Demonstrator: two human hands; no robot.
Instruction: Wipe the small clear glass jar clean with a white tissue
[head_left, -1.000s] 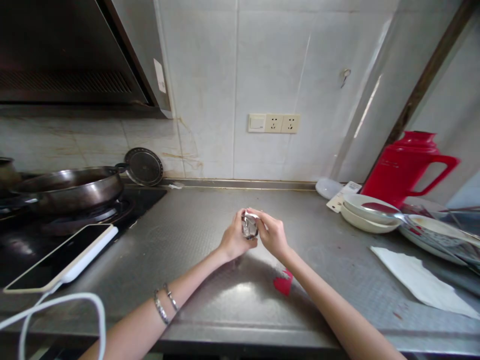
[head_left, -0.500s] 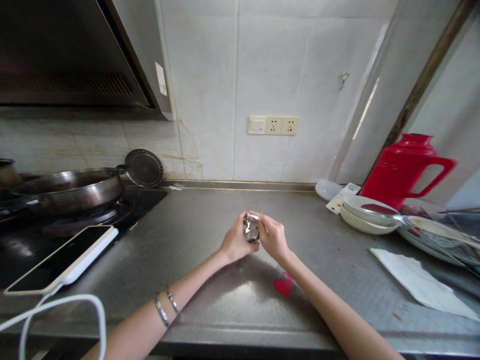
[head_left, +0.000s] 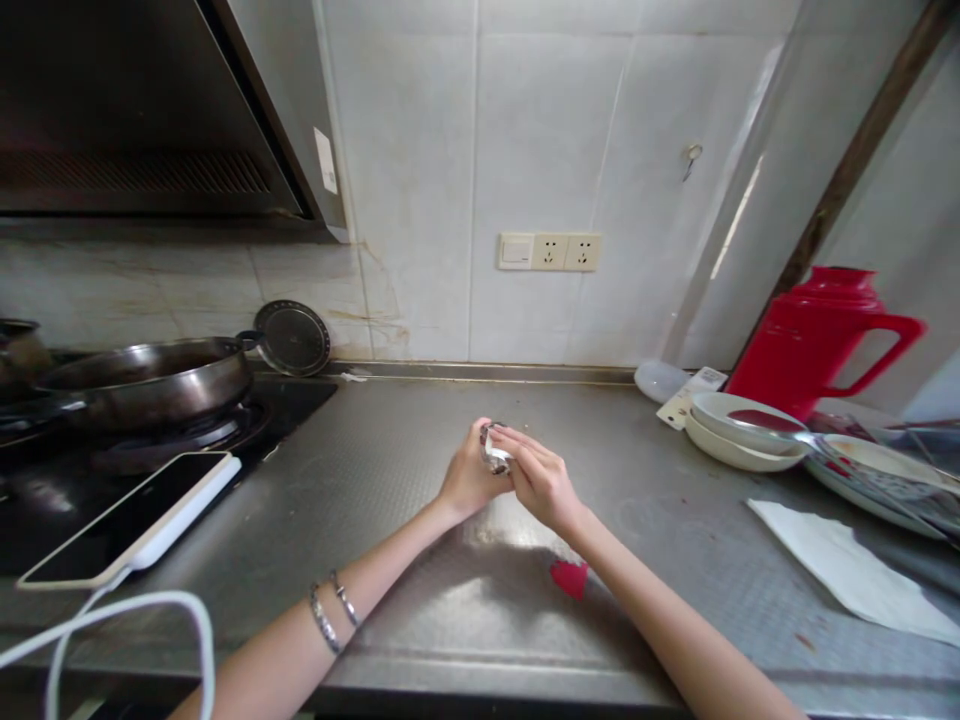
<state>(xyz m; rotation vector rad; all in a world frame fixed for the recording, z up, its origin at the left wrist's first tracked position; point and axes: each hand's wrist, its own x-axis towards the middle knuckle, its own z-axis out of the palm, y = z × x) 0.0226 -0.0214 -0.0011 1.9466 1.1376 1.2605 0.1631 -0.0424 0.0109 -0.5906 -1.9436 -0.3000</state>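
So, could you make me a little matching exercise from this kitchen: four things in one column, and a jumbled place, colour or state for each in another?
Things:
1. shiny object
2. phone
3. pan
4. jug

Descriptions:
A. red
B. showing a dark screen
C. between the left hand and the right hand
D. on a burner

Right pairs: 1-C, 2-B, 3-D, 4-A

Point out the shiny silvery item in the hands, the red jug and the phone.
Shiny silvery item (head_left: 494, 463), head view: on its exposed shiny surface.
Red jug (head_left: 795, 345), head view: on the middle of its body.
Phone (head_left: 127, 520), head view: on its dark screen.
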